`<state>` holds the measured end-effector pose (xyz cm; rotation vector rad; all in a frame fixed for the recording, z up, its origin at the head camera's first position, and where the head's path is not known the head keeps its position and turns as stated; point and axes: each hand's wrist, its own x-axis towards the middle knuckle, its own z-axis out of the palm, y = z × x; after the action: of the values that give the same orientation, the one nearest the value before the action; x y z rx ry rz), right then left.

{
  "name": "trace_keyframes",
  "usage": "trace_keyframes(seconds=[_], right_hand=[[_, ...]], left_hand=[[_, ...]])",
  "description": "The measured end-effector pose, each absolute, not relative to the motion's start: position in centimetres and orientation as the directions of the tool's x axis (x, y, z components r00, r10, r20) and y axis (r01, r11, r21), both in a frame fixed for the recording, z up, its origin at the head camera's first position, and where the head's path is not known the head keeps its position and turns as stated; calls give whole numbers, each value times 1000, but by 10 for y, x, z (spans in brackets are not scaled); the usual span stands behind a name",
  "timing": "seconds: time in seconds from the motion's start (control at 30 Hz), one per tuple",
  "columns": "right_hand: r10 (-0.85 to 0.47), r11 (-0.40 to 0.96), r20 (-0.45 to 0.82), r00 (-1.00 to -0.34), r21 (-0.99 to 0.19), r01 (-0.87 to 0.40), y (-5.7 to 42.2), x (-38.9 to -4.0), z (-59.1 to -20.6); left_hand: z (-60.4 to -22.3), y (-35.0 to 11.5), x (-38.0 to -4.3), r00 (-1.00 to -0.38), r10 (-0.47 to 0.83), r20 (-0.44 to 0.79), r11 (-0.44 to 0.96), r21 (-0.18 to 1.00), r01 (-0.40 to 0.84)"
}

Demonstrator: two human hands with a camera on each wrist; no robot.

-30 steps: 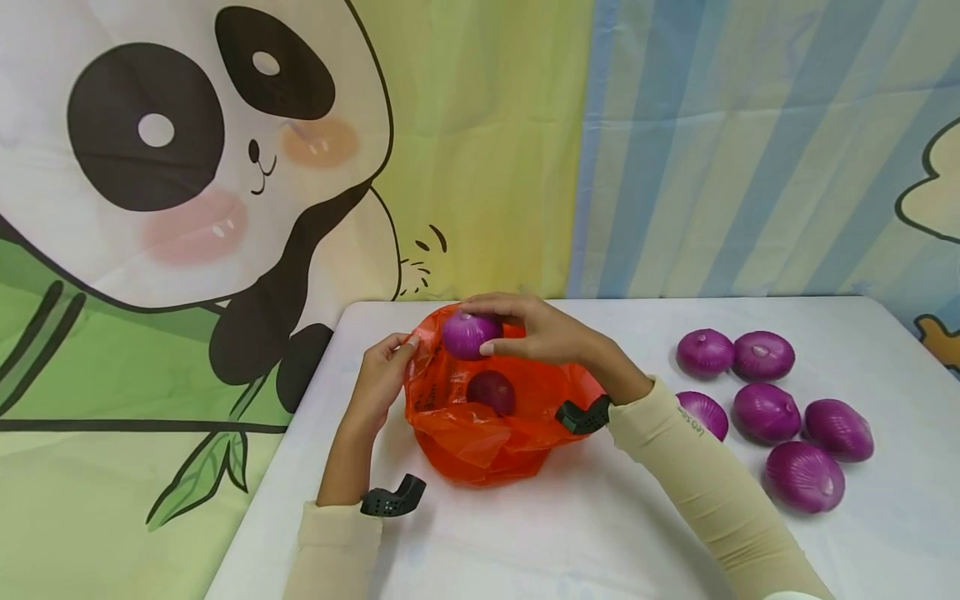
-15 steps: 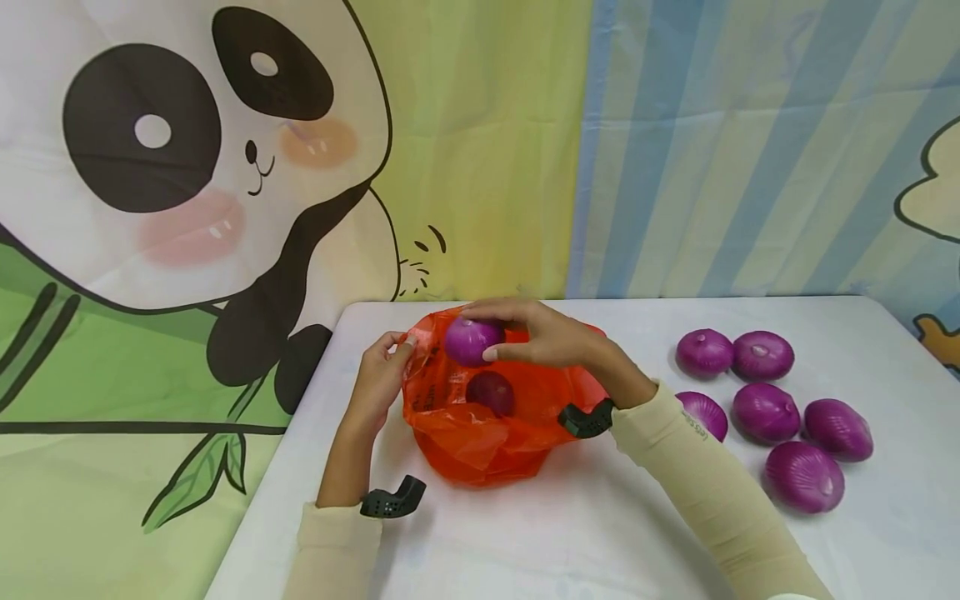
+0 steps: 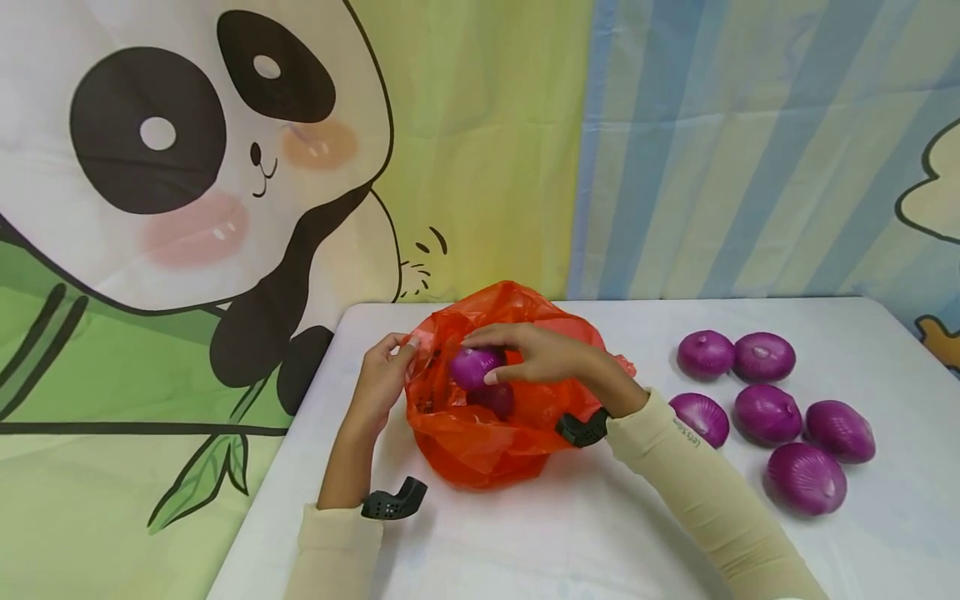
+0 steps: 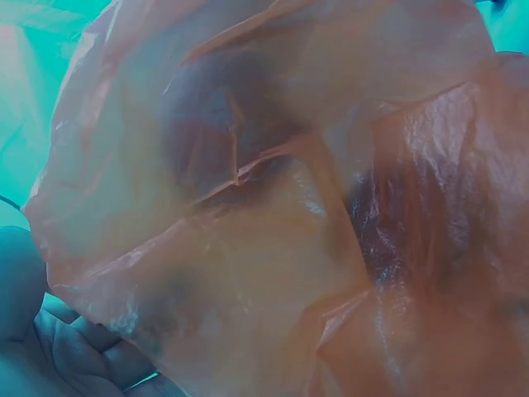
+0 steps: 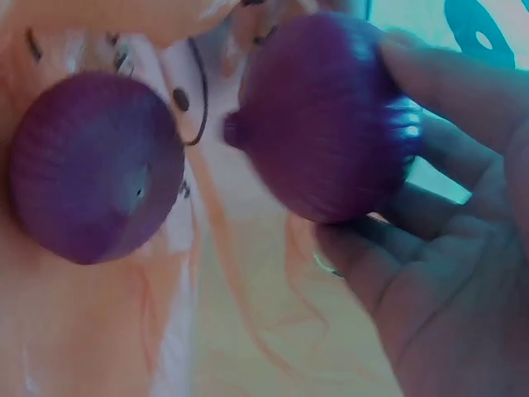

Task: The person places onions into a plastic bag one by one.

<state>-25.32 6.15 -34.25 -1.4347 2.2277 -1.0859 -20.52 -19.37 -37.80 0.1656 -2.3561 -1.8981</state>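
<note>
A red plastic bag [image 3: 480, 454] stands on the table with its mouth spread wide. My left hand [image 3: 384, 375] pinches its left rim between thumb and fingers; in the left wrist view the thin film [image 4: 248, 248] fills most of the picture. Inside the mouth, my right hand [image 3: 540, 354] grips a purple onion [image 3: 472, 368] from its right side. Another onion [image 5: 97, 165] lies in the bag, just below the held one in the head view and beside it in the right wrist view. The held onion [image 5: 322, 116] has its pointed tip toward that one.
Several purple onions [image 3: 767, 414] lie in a loose group on the right of the white table [image 3: 600, 533], near my right sleeve [image 3: 705, 492]. Behind the table hangs a cloth with a panda [image 3: 300, 167] and stripes.
My right hand has lowered the onion deeper into the bag, close to the one inside. The bag's back rim has risen. My left hand keeps its place on the rim.
</note>
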Motion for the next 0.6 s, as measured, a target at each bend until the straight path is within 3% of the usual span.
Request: trace_keyframes(seconds=[0.13, 0.33, 0.6], right_hand=[[-874, 288, 106, -474, -674, -681, 62, -254, -347], [-840, 341, 83, -536, -686, -642, 64, -257, -355], [-818, 360, 85, -569, -695, -622, 66, -259, -359]], left_hand=[[-378, -194, -205, -987, -156, 29, 210, 978, -5], [-378, -193, -204, -989, -143, 26, 208, 978, -4], [-379, -193, -204, -989, -147, 15, 217, 976, -17]])
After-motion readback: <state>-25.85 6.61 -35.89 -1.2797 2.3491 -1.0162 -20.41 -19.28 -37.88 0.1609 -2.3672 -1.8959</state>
